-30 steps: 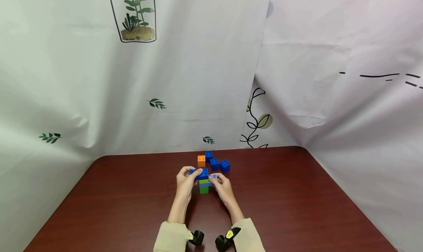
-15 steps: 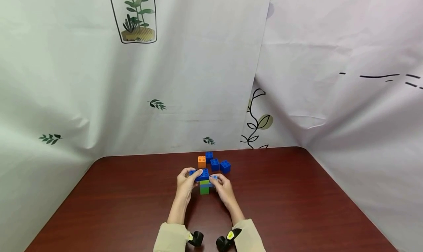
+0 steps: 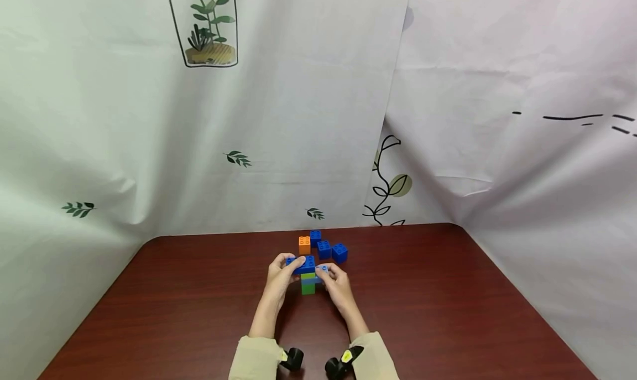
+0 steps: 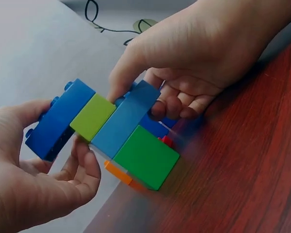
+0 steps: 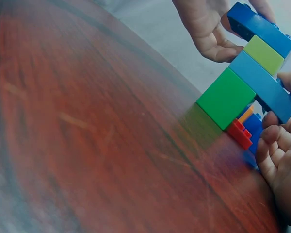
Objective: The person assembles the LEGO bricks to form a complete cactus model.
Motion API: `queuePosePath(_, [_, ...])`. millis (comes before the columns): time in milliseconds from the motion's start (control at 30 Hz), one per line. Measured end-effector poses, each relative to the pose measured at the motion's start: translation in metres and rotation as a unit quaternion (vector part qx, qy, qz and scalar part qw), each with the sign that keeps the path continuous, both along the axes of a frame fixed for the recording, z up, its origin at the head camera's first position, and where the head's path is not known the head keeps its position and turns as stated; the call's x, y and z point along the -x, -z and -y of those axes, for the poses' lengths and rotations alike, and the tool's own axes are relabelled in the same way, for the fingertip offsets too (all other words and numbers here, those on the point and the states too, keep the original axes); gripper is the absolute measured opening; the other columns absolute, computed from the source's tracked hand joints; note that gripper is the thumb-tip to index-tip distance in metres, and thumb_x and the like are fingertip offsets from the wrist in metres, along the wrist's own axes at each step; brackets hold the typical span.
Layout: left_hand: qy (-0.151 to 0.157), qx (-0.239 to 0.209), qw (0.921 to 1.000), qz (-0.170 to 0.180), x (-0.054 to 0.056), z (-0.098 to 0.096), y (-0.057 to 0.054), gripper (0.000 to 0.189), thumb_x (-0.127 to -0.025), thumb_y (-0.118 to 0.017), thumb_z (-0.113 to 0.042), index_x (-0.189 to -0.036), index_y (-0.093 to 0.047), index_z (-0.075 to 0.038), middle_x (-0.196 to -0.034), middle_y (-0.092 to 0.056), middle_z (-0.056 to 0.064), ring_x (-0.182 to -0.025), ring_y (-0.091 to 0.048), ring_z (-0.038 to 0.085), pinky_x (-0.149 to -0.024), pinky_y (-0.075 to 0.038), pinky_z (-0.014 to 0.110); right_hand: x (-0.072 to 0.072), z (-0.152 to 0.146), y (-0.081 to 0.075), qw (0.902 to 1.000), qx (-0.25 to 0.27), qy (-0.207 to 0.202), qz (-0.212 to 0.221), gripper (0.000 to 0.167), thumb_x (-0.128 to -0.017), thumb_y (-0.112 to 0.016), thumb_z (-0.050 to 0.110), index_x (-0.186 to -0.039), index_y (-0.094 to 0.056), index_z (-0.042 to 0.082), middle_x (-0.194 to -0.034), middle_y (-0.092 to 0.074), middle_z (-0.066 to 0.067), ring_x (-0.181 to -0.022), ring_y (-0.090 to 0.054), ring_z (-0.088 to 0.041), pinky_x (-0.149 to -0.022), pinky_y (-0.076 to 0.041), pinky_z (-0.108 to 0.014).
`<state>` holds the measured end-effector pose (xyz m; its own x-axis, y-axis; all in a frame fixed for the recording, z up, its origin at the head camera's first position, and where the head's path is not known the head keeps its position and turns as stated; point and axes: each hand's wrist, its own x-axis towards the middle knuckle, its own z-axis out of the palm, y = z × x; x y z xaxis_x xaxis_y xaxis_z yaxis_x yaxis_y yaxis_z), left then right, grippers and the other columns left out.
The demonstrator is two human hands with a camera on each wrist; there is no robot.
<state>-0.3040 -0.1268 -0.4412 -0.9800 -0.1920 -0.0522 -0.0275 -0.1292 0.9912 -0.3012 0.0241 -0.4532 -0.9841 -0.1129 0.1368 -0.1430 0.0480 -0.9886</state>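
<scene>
- Stack: lower ctr of head view, btm to top: green block (image 4: 146, 159), lt blue brick (image 4: 122, 124), lime brick (image 4: 93, 118), dk blue brick (image 4: 60, 120). Looks upright on table (image 3: 199, 302).
- Key relation: dk blue brick's long axis runs L-R across head frame, overhanging lime brick to frame left; lt blue brick lies parallel, 2 layers down, overhanging to frame right. Opp. ends, one hand on each.
- L hand (image 3: 278, 276): left of stack, nearer dk blue brick; thumb on its studs, fingers beneath, gripping the overhang. One fingertip close under lime brick; contact unclear.
- R hand (image 3: 337, 286): right of stack, pinching lt blue brick's free end, thumb above, fingertips below.
- Behind, higher in head frame: orange brick (image 3: 304, 245), 3 blue bricks (image 3: 324, 250), apart from stack.
- Red piece (image 5: 239, 134): right wrist view, right of ctr, by green block's base; touching or not, can't tell.
</scene>
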Motion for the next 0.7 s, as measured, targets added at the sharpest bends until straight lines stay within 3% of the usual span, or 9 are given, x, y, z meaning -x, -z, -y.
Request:
queuePosePath(200, [0.051, -0.012, 0.9985, 0.014, 0.004, 0.007, 0.008, 0.032, -0.092, -0.066, -0.029, -0.107, -0.054, -0.004, -0.086, -0.062, -0.003, -0.073, -0.058, 0.011, -0.071, -0.051, 0.025, 0.001, -0.003, 0.001, 1.0000, 0.000, -0.004, 0.001, 0.026, -0.094, -0.061, 0.013, -0.107, -0.064, -0.009, -0.062, -0.045, 0.005, -0.053, -0.039, -0.003, -0.055, -0.037, -0.019])
queuePosePath(367, [0.074, -0.049, 0.9960, 0.003, 0.003, 0.014, 0.011, 0.031, -0.097, -0.057, -0.040, -0.102, -0.056, -0.009, -0.084, -0.064, -0.006, -0.076, -0.059, 0.010, -0.075, -0.051, 0.026, 0.000, -0.004, 0.003, 1.0000, 0.005, -0.001, 0.003, 0.024, -0.093, -0.062, 0.012, -0.106, -0.064, -0.009, -0.063, -0.045, 0.002, -0.054, -0.039, -0.005, -0.055, -0.037, -0.019])
queuePosePath(567, [0.052, -0.057, 0.9970, -0.005, 0.008, 0.027, 0.010, 0.036, -0.101, -0.046, -0.047, -0.096, -0.061, -0.015, -0.086, -0.063, -0.010, -0.078, -0.057, 0.008, -0.076, -0.051, 0.024, -0.001, -0.004, 0.002, 0.9999, 0.007, 0.008, -0.010, 0.024, -0.094, -0.061, 0.012, -0.105, -0.064, -0.008, -0.063, -0.047, 0.004, -0.054, -0.040, -0.003, -0.056, -0.037, -0.019])
queuePosePath(700, [0.033, -0.089, 0.9955, 0.000, 0.014, 0.037, 0.015, 0.023, -0.102, -0.048, -0.038, -0.097, -0.061, -0.018, -0.090, -0.067, -0.011, -0.079, -0.060, 0.008, -0.074, -0.051, 0.021, -0.001, -0.003, 0.001, 0.9999, 0.006, 0.009, -0.010, 0.022, -0.093, -0.061, 0.012, -0.103, -0.065, -0.008, -0.063, -0.047, 0.004, -0.054, -0.040, -0.004, -0.055, -0.037, -0.019])
